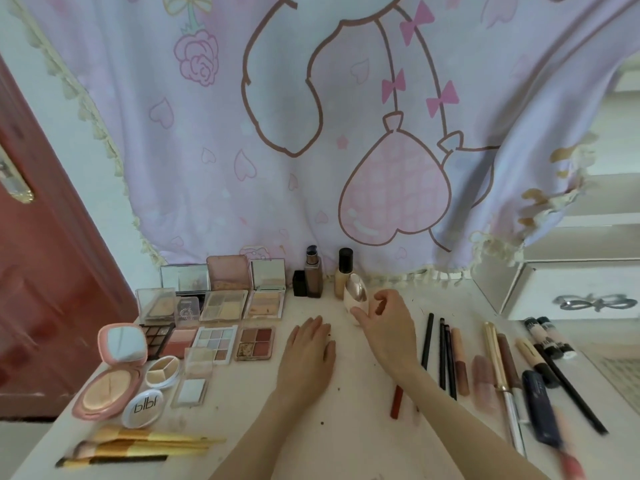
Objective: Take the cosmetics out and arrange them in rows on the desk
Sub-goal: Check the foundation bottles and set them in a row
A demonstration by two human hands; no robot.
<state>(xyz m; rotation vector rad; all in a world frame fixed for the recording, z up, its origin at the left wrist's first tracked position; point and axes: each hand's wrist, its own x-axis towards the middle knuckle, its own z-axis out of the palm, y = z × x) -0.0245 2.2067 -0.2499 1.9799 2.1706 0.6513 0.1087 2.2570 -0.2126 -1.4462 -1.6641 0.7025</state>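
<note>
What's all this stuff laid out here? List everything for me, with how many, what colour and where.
Open palettes: about nine, pinks, beiges and browns, in rows at the desk's left.
Round compacts: one pink and open, two small white, front left.
Brushes: three or four, yellow handles, near front left edge.
Bottles: two tall, brown and beige, plus a black cap, at the back centre.
Pencils and tubes: over a dozen, black, brown, gold, navy, red, lined up on the right.
Cloth: one, lilac with pink hearts, hanging behind.
White drawers: far right.
Left hand: flat on the desk.
Right hand: holding a pearly rounded container.

A blurred pink-tipped tube [568,459] runs off the bottom edge at right.
</note>
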